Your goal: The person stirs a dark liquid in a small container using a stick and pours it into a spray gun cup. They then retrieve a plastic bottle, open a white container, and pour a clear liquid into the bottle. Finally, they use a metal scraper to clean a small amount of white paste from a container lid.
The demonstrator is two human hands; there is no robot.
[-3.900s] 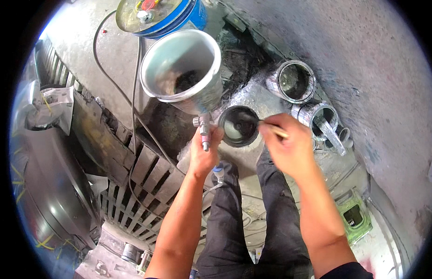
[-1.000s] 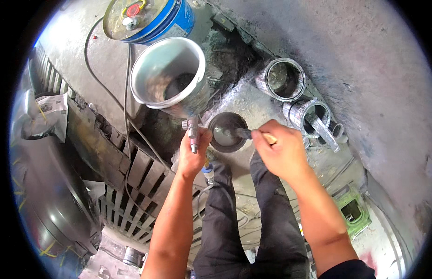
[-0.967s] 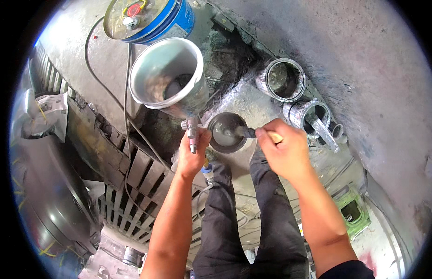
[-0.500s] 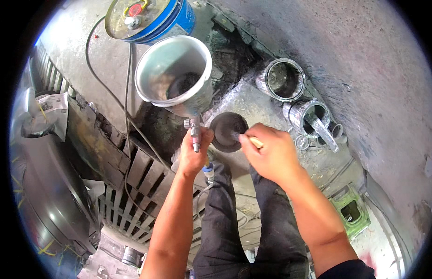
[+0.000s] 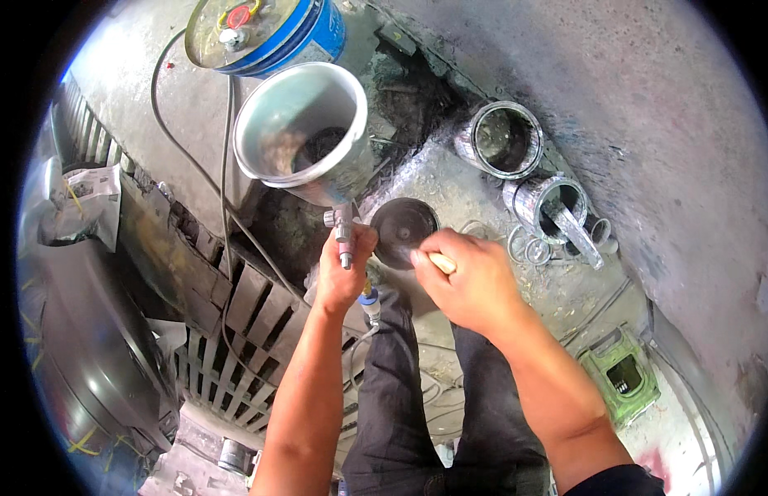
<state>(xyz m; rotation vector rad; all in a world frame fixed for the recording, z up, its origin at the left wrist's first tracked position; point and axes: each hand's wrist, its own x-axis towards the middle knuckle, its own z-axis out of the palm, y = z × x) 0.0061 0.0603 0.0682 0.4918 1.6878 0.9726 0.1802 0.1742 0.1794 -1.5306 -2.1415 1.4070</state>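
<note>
My left hand (image 5: 344, 271) is wrapped round a spray gun (image 5: 343, 235), whose metal knobs and end stick out above the fingers. A hose with a blue fitting (image 5: 370, 302) hangs below that hand. Beside the fingers sits an open dark round cup (image 5: 394, 225), its inside facing up; the joint between cup and gun is hidden. My right hand (image 5: 467, 277) is closed on a brush with a pale wooden handle (image 5: 442, 263), and its far end reaches the cup's near right rim. Just beyond the gun stands a whitish plastic bucket (image 5: 351, 161) with dark residue inside.
A blue metal drum (image 5: 314, 41) stands at the far left. Two paint-crusted cans (image 5: 516, 165) (image 5: 529, 207) line the right wall, one holding a flat stick (image 5: 572, 236). Slatted grating (image 5: 243, 380), a dark curved panel (image 5: 95, 339) and a green container (image 5: 636, 397) lie around.
My right hand has shifted slightly left and up with the brush, over the cup's rim. The cup's inner bottom shows more now. My left hand stays nearly still on the spray gun.
</note>
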